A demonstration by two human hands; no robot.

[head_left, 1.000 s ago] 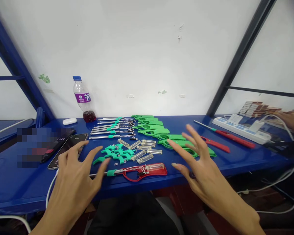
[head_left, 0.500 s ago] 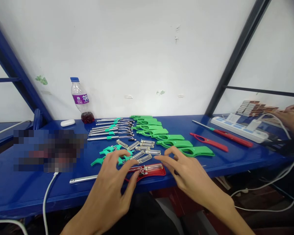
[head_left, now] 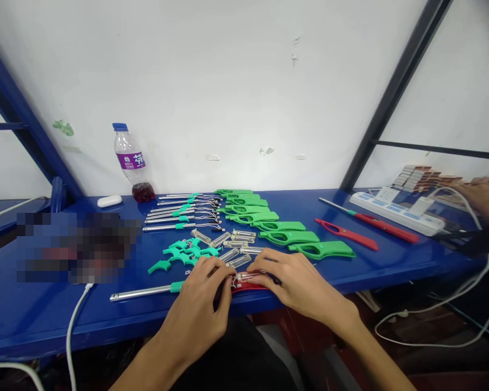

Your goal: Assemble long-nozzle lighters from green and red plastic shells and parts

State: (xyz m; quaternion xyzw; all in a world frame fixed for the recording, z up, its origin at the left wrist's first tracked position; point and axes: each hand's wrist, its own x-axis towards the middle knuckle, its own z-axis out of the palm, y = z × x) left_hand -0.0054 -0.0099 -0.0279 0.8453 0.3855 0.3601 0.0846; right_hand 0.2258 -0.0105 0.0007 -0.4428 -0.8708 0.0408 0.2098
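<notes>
A red lighter casing half (head_left: pixel 250 286) lies near the table's front edge, with a clear fuel tank (head_left: pixel 244 276) and thin white wires inside. From its left side reaches a metal tube (head_left: pixel 140 294) with a teal collar (head_left: pixel 176 287). My left hand (head_left: pixel 201 298) is closed around the casing's middle, fingers curled over the wires. My right hand (head_left: pixel 291 279) grips the casing's right end, thumb and fingers across the tank. Both hands hide parts of the casing. Just behind lie several loose clear tanks (head_left: pixel 229 255) and teal triggers (head_left: pixel 160 266).
Several metal tubes with wires (head_left: pixel 163 228) and green casing halves (head_left: pixel 321 249) lie in rows behind. At right are a red casing half (head_left: pixel 346 234), a red long lighter (head_left: pixel 385 227) and a power strip (head_left: pixel 399 213). A bottle (head_left: pixel 134 165) stands back left. Another person's hand (head_left: pixel 483 198) shows far right.
My right hand has moved left and down, from hovering apart to gripping the casing's right end over the tank. My left hand has closed further around its middle.
</notes>
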